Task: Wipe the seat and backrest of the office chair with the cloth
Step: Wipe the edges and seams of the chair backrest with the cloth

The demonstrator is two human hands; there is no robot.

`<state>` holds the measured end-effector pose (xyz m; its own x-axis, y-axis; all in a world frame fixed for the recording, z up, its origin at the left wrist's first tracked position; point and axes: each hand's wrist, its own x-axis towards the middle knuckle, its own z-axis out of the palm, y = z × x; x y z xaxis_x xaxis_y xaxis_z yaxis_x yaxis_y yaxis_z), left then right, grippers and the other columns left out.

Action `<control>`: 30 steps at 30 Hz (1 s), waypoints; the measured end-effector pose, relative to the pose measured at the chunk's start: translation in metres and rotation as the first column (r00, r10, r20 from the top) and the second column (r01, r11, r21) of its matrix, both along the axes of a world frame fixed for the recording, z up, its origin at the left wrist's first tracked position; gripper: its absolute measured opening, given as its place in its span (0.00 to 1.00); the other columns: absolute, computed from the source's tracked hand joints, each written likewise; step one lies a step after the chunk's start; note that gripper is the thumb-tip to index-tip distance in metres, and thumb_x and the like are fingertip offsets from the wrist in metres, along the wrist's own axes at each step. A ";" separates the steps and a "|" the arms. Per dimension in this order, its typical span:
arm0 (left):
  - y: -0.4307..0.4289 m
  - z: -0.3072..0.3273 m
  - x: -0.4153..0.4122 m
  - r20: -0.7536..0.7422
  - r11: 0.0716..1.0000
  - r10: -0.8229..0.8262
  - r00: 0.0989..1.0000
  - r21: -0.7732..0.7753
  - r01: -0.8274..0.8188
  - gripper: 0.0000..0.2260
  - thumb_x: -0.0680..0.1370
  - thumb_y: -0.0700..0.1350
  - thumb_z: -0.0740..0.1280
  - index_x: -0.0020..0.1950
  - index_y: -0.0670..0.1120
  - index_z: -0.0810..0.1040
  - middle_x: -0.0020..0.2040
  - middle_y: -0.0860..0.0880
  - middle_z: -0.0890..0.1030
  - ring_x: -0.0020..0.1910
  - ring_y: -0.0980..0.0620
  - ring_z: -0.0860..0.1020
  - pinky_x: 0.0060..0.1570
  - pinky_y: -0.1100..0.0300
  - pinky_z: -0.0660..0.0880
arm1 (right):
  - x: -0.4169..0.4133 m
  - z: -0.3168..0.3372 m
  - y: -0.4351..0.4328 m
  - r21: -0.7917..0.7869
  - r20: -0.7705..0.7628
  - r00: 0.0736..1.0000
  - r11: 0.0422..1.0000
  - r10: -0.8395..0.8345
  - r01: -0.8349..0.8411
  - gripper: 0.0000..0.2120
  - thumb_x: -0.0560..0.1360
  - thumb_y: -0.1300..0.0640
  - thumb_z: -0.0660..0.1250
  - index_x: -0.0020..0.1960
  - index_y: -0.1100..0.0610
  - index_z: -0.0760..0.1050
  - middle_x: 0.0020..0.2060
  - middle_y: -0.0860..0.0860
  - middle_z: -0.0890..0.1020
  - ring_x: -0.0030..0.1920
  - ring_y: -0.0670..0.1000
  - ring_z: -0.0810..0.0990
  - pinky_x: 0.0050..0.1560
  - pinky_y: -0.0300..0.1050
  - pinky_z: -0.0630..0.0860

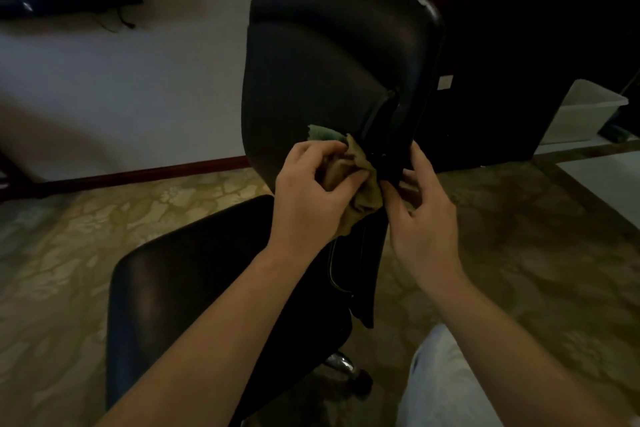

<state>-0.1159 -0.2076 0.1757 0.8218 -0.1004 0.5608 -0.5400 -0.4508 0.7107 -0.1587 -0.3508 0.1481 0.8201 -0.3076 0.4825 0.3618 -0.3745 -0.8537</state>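
Left hand is gripping the bunched cloth, fingers curled round it. Right hand, fingers bent, is apparently pinching the cloth's edge just beside the left thumb. Cloth is hanging between both hands, against the lower rear of the backrest. Seat is lying below the left forearm, untouched. Judgement: wiping is paused for refolding. Dim light is hiding which surfaces are clean. Cloth is looking olive-tan, crumpled, with one green corner.

Black office chair seen from behind; crumpled olive cloth bunched against lower backrest.
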 end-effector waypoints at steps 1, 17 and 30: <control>-0.003 0.000 0.001 0.006 1.000 0.020 1.000 -0.001 -0.020 0.15 0.74 0.48 0.77 0.59 0.49 0.80 0.56 0.54 0.76 0.54 0.64 0.76 0.53 0.74 0.72 | 0.000 0.000 0.001 0.007 0.001 1.000 1.000 0.000 0.000 0.28 0.81 0.59 0.66 0.73 0.37 0.60 0.59 0.39 0.79 0.60 0.36 0.77 0.55 0.27 0.74; -0.016 0.006 0.005 0.082 0.996 0.058 0.995 -0.071 -0.052 0.10 0.76 0.41 0.75 0.57 0.47 0.82 0.52 0.55 0.79 0.52 0.61 0.78 0.54 0.70 0.76 | -0.001 -0.001 -0.002 0.070 0.004 0.999 0.997 0.043 -0.044 0.27 0.82 0.62 0.64 0.75 0.42 0.63 0.60 0.44 0.80 0.59 0.39 0.79 0.54 0.32 0.77; 0.010 -0.014 -0.012 0.007 0.998 0.049 0.999 -0.029 -0.049 0.13 0.76 0.41 0.75 0.56 0.54 0.79 0.52 0.56 0.80 0.52 0.63 0.78 0.53 0.72 0.74 | -0.005 0.003 0.002 -0.010 0.031 0.999 1.000 0.013 -0.012 0.27 0.81 0.59 0.65 0.76 0.43 0.62 0.59 0.39 0.79 0.60 0.37 0.78 0.58 0.34 0.77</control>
<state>-0.1277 -0.1978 0.1617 0.8208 -0.0439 0.5696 -0.5237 -0.4561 0.7195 -0.1641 -0.3489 0.1508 0.8083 -0.2927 0.5108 0.3929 -0.3779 -0.8383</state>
